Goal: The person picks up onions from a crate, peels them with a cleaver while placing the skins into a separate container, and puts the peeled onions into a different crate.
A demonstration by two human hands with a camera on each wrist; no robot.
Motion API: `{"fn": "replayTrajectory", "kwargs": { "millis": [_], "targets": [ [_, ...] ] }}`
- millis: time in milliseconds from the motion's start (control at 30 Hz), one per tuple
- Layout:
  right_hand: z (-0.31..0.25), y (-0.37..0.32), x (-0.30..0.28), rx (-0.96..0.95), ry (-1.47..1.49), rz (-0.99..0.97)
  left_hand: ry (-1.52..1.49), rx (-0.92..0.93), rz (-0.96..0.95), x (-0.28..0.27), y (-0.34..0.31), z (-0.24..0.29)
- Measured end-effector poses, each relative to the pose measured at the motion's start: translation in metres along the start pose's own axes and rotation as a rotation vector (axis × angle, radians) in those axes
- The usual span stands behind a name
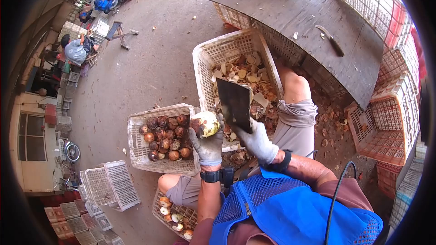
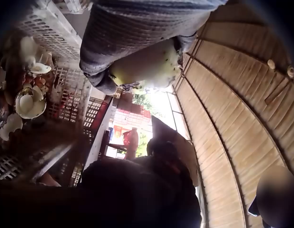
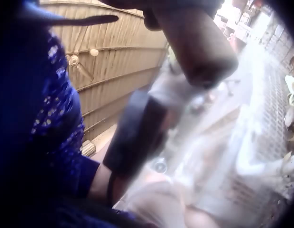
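Observation:
In the head view my gloved left hand holds up a partly peeled bulb, pale yellow-green with a brown side; the left wrist view shows fingers of that glove round the pale bulb. My gloved right hand grips a wide dark cleaver, its blade raised just right of the bulb and apart from it. Brown unpeeled bulbs fill part of a crate at the left. Peelings lie in a larger crate ahead.
A grey table at upper right bears a curved knife. Stacked crates stand at the right, others at lower left. Peeled bulbs lie in a crate by the left leg. People sit at upper left.

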State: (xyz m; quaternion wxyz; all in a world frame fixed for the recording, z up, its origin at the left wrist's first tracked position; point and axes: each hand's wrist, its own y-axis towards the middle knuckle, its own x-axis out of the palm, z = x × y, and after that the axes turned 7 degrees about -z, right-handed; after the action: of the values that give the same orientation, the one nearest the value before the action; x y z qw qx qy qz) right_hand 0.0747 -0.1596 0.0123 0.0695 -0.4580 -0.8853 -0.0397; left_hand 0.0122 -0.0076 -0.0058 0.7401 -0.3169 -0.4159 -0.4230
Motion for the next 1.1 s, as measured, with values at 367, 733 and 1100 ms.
{"fn": "replayTrajectory", "kwargs": {
  "millis": [367,733,1100],
  "targets": [
    [0.019,-0.021,0.000,-0.129,-0.361,-0.015,0.467,-0.030,0.070,-0.020,-0.026,0.003],
    [-0.017,-0.029,-0.007,-0.141,-0.834,-0.335,0.343,-0.176,-0.093,-0.030,-0.021,0.022],
    [-0.032,-0.033,0.000,-0.323,-0.995,-0.317,0.464,0.176,-0.191,-0.025,-0.041,-0.001]
  ]
}}
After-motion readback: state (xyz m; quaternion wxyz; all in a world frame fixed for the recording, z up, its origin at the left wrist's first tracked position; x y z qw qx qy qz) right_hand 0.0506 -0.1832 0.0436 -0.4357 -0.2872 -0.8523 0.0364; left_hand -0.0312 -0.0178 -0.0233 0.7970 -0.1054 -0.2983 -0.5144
